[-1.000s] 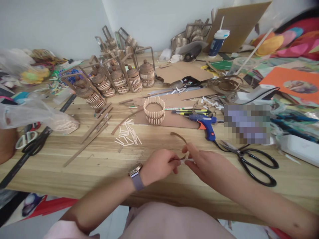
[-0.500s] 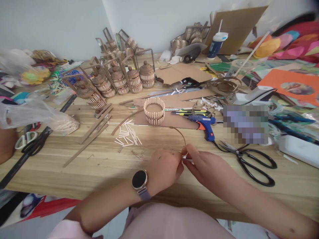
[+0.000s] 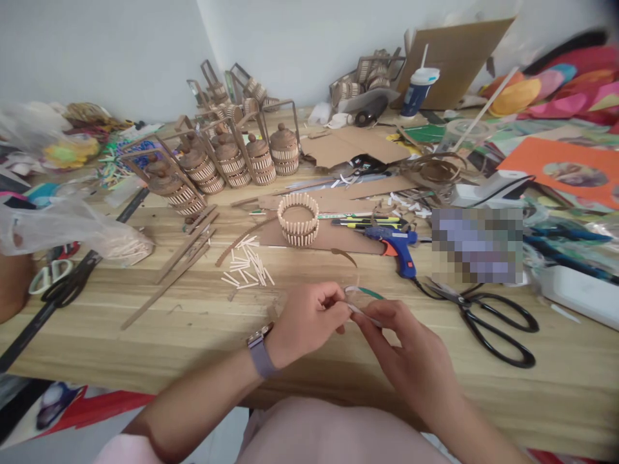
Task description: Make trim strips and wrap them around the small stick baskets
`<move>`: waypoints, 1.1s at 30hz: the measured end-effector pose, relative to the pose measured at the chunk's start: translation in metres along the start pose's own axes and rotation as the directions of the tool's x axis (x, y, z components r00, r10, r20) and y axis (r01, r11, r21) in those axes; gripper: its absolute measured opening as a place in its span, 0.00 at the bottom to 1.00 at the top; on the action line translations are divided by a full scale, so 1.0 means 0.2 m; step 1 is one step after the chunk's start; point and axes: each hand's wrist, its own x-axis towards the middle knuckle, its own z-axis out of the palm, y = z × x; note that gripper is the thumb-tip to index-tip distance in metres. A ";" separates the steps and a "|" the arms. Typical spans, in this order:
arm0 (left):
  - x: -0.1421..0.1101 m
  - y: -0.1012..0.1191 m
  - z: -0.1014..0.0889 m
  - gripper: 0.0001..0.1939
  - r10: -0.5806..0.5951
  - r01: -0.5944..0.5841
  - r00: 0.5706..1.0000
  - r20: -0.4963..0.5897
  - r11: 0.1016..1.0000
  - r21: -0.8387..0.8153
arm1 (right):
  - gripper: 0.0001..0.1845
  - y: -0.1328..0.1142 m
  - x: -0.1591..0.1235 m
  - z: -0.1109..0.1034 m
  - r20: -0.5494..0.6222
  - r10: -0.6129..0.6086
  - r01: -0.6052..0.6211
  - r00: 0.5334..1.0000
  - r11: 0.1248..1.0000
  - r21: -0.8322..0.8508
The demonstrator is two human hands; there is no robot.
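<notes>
My left hand point(image 3: 309, 322), with a watch on its wrist, is closed in a pinch near the table's front edge. Opposite it, my right hand point(image 3: 401, 335) pinches too, its fingertips almost touching the left. Between them runs a narrow whitish strip point(image 3: 363, 316). Just behind the fingers a loop of white and green strip point(image 3: 365, 291) curls up. A thin brown strip point(image 3: 345, 256) curves away beyond the hands; whether it joins the held strip is hidden by the fingers. Farther back stands a ring of short wooden sticks point(image 3: 298, 222) on brown card.
Loose white sticks point(image 3: 247, 264) lie left of the hands. At right are a blue glue gun point(image 3: 403, 248) and black-handled scissors point(image 3: 483, 316). Several lidded stick baskets point(image 3: 284, 149) stand behind. Wooden strips point(image 3: 169, 277) and a plastic bag point(image 3: 97, 222) lie left, near another person's arm point(image 3: 13, 283).
Both hands have turned and their fingertips have drawn slightly apart, showing the whitish strip. A white and green loop now shows behind them. The watch face has turned away.
</notes>
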 end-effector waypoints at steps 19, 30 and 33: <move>-0.05 0.13 -0.18 0.14 -0.006 -0.121 0.961 0.277 0.890 0.439 | 0.18 -0.01 0.12 -0.17 -0.004 -0.400 0.378 0.917 0.869 -0.321; -0.07 0.01 -0.21 0.15 -0.075 -0.111 0.977 0.199 0.620 0.777 | 0.21 0.29 0.00 -0.24 0.157 -0.304 0.342 0.940 0.846 -0.410; -0.02 -0.07 -0.12 0.17 -0.072 -0.100 0.987 0.144 0.427 0.899 | 0.19 0.31 -0.06 -0.17 0.149 -0.243 0.284 0.958 0.769 -0.572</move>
